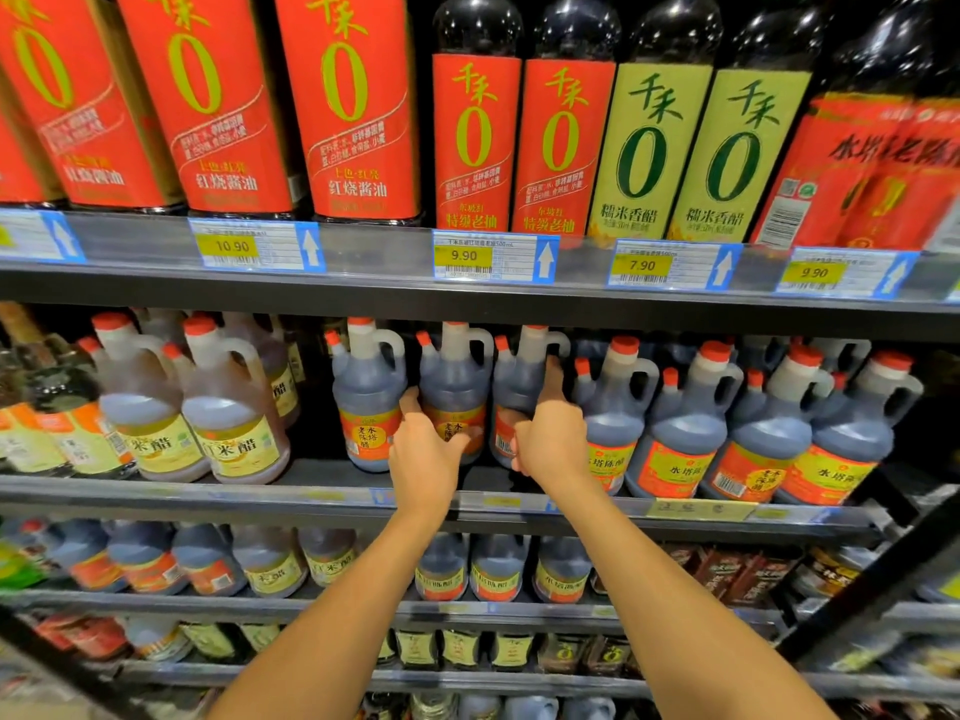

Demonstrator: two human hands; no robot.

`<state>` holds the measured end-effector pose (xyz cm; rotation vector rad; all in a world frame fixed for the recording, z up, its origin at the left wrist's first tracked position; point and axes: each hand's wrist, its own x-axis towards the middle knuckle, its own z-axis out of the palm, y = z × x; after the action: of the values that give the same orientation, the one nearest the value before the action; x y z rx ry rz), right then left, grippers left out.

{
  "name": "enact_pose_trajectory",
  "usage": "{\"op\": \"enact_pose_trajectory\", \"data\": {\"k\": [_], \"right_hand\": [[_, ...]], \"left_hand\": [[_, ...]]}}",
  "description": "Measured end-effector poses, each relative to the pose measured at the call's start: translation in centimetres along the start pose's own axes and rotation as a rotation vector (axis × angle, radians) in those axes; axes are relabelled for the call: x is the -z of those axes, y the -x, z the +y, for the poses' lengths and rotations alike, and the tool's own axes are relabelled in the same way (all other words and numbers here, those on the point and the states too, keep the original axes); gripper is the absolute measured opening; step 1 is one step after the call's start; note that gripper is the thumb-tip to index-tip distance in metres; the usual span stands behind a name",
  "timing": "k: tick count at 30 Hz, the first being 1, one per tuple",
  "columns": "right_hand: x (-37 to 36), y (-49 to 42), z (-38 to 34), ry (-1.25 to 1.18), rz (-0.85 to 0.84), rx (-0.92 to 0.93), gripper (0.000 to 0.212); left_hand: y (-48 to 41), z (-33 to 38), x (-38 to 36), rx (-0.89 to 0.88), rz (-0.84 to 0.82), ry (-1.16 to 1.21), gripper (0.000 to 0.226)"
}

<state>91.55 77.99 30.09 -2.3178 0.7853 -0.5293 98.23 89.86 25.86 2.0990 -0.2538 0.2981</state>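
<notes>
I face a shop shelf of dark vinegar jugs with red caps and side handles. My left hand (pixel 423 449) grips one jug (pixel 454 376) at its orange label, fingers at its left side and thumb across the front. My right hand (pixel 550 433) grips the neighbouring jug (pixel 522 376), fingers reaching up its right side and thumb at the barcode. Both jugs stand upright on the middle shelf (pixel 322 493). Another jug (pixel 366 392) of the same kind stands just left of my left hand.
More dark jugs (pixel 680 428) fill the shelf to the right, pale rice-vinegar jugs (pixel 228 413) the left. Tall red- and green-labelled bottles (pixel 478 142) stand on the shelf above, over price tags (pixel 485 256). Lower shelves hold smaller jugs (pixel 498 569).
</notes>
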Motion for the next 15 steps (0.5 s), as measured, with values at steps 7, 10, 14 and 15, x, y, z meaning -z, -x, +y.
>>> {"op": "enact_pose_trajectory", "data": {"k": [7,10,14,15], "right_hand": [[0.3,-0.1,0.1,0.025,-0.029,-0.008,0.029],[0.1,0.1,0.2,0.026,-0.046,0.013,0.037],[-0.1,0.5,0.3,0.091,-0.043,0.021,0.023],[-0.1,0.6,0.3,0.105,-0.032,0.028,0.026]], "left_hand": [[-0.2,-0.7,0.2,-0.027,0.009,-0.023,0.083],[-0.2,-1.1,0.6,-0.053,0.008,0.008,0.077],[0.2,-1.6,1.1,-0.08,0.017,0.016,0.072],[0.2,-1.8,1.2,-0.08,0.015,0.019,0.071]]}}
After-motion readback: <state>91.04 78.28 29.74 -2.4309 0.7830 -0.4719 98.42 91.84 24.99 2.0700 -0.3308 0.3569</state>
